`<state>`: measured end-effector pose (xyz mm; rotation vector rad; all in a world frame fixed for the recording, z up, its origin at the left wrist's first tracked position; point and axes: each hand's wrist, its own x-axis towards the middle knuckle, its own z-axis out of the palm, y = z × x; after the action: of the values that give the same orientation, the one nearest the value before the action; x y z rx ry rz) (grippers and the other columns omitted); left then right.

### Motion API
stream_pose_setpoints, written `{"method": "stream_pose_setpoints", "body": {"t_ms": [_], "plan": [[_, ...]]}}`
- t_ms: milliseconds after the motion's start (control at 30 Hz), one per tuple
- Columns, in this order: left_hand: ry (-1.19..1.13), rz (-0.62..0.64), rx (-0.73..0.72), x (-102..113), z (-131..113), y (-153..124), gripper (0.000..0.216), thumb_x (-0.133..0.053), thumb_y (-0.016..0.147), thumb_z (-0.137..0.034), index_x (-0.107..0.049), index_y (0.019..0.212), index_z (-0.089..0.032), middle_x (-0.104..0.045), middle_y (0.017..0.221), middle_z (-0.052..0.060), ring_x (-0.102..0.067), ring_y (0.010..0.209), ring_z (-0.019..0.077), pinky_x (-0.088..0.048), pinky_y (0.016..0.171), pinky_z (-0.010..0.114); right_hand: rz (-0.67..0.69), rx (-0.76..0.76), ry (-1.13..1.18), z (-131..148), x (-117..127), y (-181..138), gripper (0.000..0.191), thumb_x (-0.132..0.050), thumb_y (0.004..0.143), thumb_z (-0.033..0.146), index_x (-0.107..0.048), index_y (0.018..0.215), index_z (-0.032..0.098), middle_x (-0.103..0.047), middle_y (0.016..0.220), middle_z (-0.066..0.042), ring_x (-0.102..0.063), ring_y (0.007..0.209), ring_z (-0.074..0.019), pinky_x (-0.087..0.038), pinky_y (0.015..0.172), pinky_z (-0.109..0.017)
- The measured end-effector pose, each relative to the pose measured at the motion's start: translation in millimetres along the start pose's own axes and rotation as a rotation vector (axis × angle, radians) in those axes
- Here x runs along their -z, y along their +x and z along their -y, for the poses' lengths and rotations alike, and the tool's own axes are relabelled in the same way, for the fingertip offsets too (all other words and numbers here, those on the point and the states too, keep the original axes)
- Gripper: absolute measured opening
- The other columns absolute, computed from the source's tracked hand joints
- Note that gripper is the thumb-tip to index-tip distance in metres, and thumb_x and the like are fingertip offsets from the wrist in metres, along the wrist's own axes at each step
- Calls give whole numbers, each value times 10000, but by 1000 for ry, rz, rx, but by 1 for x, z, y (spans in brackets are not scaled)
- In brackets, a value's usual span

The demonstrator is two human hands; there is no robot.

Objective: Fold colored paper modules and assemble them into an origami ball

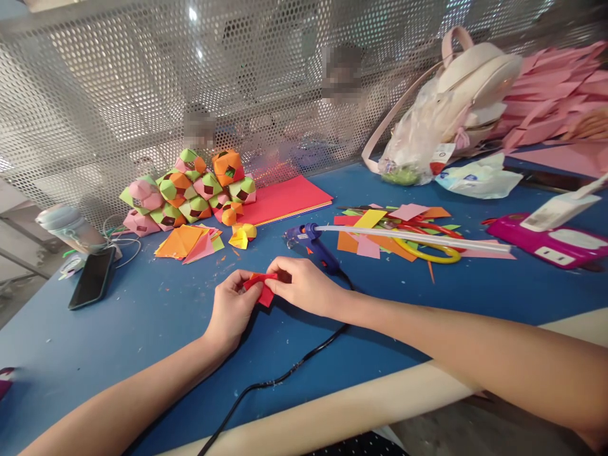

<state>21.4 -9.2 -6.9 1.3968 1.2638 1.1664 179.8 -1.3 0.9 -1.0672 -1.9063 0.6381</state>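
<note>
My left hand (232, 308) and my right hand (304, 286) meet over the blue table (142, 316), both pinching a small folded red paper piece (263, 288) between their fingertips. The paper is held just above the tabletop. A blue glue gun (313, 244) lies right behind my right hand, and its black cord (285, 377) runs toward me under my right wrist.
Folded paper shapes (190, 190) are piled at the back left, with loose orange sheets (183, 240) and a red paper stack (280, 199). A black phone (92, 277) lies left. Paper scraps, yellow scissors (430, 253), a pink box (551, 240) and a bag (456, 95) sit right.
</note>
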Motion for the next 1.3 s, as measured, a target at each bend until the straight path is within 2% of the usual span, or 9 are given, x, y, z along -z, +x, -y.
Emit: {"method": "stream_pose_setpoints", "body": {"t_ms": [100,200,433,767,1000,1100,1200,1300], "plan": [[24,13,3,-1,-1,0,85,-635,702,-225,-590,723,-157,-590,646,-42,-496,568,74,-388,536,173,9,-46,-17,0,-2,0,136,-549,746,93,-526,637,171,-525,561,42,-458,524,-87,-348,518,-208],[82,14,-24,-2,-2,-1,64,-619,695,-194,-604,745,-156,-599,656,-42,-506,572,73,-391,535,167,2,-63,-22,1,-2,1,133,-563,721,86,-531,622,169,-523,549,42,-454,516,-86,-341,510,-206],[211,5,-40,0,1,-2,36,-587,697,-178,-555,709,-167,-566,541,-62,-513,483,83,-385,461,170,28,-58,8,3,-2,-1,126,-568,722,104,-521,628,172,-507,555,48,-446,523,-83,-340,516,-204],[116,4,-30,-1,-2,-3,53,-598,695,-171,-560,730,-159,-577,608,-58,-523,531,72,-395,497,161,-50,52,-34,2,-5,-2,159,-539,733,90,-482,612,178,-503,569,39,-443,537,-89,-344,533,-213],[-152,110,-13,1,-3,-2,70,-505,781,-202,-559,806,-166,-601,649,-37,-569,560,106,-478,595,243,-59,-109,72,-5,1,4,76,-549,727,147,-554,652,160,-534,567,32,-458,529,-92,-352,516,-213],[-95,92,-12,1,-2,-2,89,-551,782,-253,-551,794,-165,-607,652,-37,-572,534,102,-469,568,233,-54,-116,82,-5,2,5,74,-548,726,151,-554,653,158,-537,571,31,-462,533,-93,-356,517,-213],[-7,52,-2,0,-2,-2,78,-590,749,-219,-535,758,-165,-598,606,-51,-566,487,97,-442,515,211,-46,-114,86,-2,1,3,88,-549,714,134,-537,632,162,-513,553,42,-446,526,-88,-349,511,-208],[-25,60,2,-1,-3,-2,98,-610,746,-235,-557,791,-166,-613,634,-49,-578,525,98,-452,535,208,-45,-109,85,0,-1,1,117,-552,716,135,-514,610,167,-489,539,50,-434,521,-85,-341,507,-206]]}}
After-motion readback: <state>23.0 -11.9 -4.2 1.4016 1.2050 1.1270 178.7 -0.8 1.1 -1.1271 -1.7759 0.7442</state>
